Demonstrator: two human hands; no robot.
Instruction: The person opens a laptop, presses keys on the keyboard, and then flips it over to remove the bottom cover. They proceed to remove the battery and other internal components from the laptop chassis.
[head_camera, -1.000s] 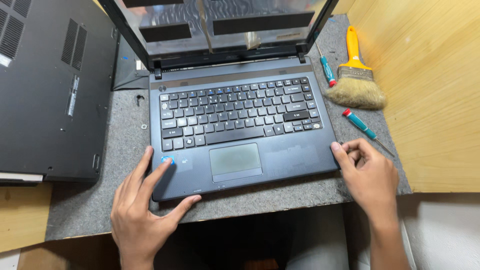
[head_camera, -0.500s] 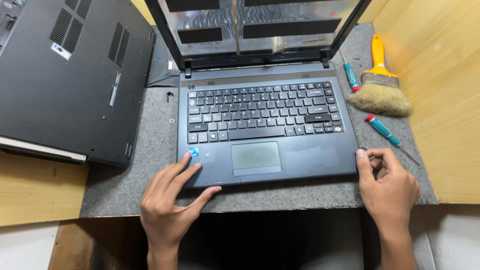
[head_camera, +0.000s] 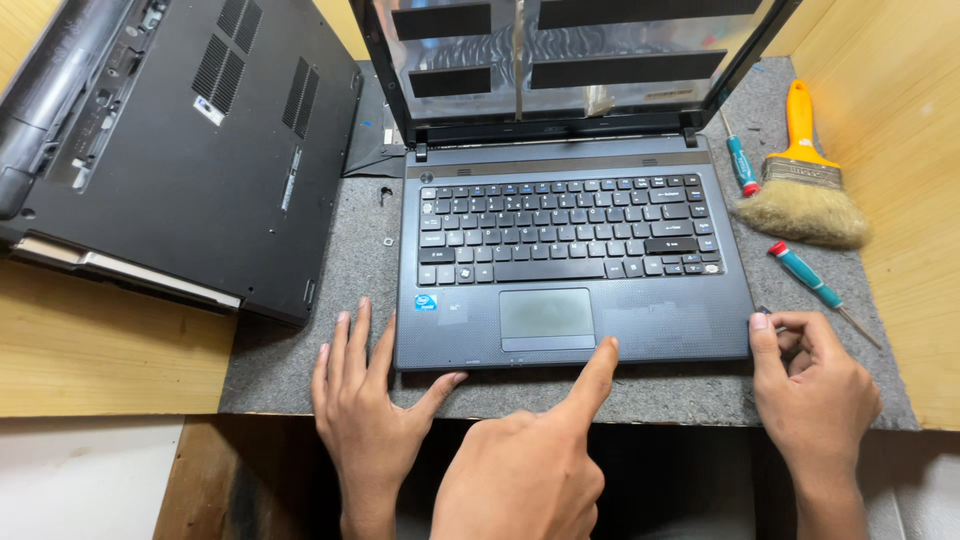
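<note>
An open dark laptop (head_camera: 640, 325) sits on a grey felt mat (head_camera: 300, 350), its screen panel stripped to bare foil. My left hand (head_camera: 368, 405) lies flat on the mat by the laptop's front left corner, fingers spread, thumb against the front edge. My right hand (head_camera: 812, 385) rests at the front right corner with fingers curled in and the thumb touching the corner; whether it pinches something small is unclear. A third hand (head_camera: 530, 465), another person's, comes up from below between mine and points its index finger at the palm rest just right of the touchpad (head_camera: 546, 314).
A second laptop (head_camera: 190, 150) lies upside down at the left, overhanging the mat. To the right lie an orange-handled brush (head_camera: 805, 195) and two teal screwdrivers (head_camera: 742, 165) (head_camera: 808, 278). A wooden wall (head_camera: 900, 120) bounds the right side.
The view has shifted, so the laptop sits further right. My left hand slid off the palm rest onto the mat. A third hand has come in, pointing beside the touchpad.
</note>
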